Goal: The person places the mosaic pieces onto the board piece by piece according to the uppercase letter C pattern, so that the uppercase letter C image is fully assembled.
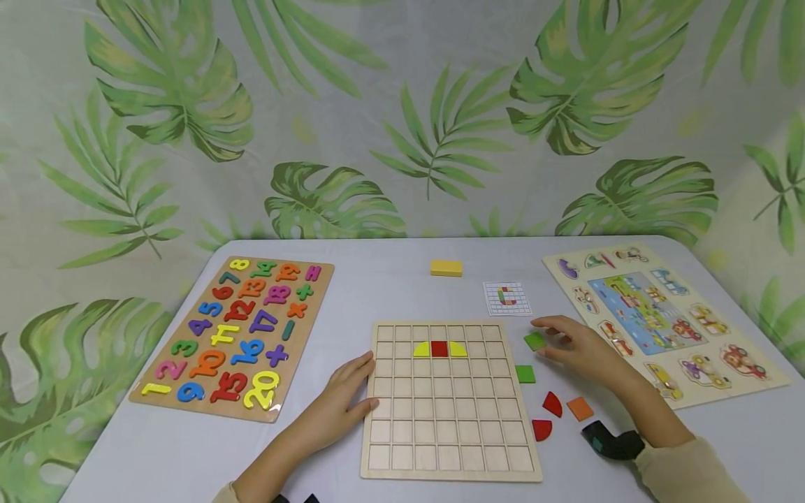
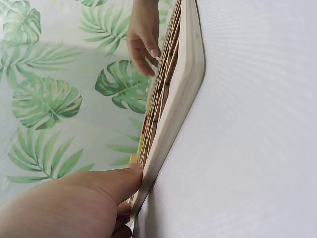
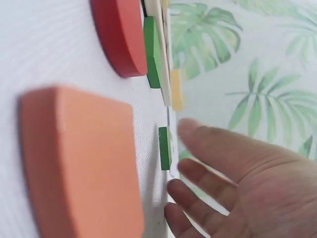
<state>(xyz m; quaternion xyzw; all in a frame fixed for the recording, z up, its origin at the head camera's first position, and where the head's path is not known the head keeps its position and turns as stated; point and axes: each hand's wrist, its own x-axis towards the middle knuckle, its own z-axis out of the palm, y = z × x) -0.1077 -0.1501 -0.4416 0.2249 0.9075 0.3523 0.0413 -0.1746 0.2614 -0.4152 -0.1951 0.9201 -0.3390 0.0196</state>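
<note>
My left hand (image 1: 333, 412) rests at the left edge of a wooden grid board (image 1: 434, 423), its thumb and fingertips touching the rim. In the left wrist view the thumb (image 2: 111, 186) lies against the board's side. Two yellow quarter-round pieces flank a red square (image 1: 439, 348) in the board's second row. To the right of the board, my right hand (image 1: 581, 353) reaches over a green square (image 1: 534, 341), thumb and fingers spread about it. The right wrist view shows this green square (image 3: 164, 148) apart from the fingertips. Another green square (image 1: 525, 374) lies by the board's right edge.
Red quarter-round pieces (image 1: 542, 429) and an orange square (image 1: 580, 409) lie nearer the front. A pattern card (image 1: 507, 299) and a yellow block (image 1: 446, 268) are behind the board. A number puzzle (image 1: 234, 335) stands left, a picture puzzle (image 1: 666, 325) right.
</note>
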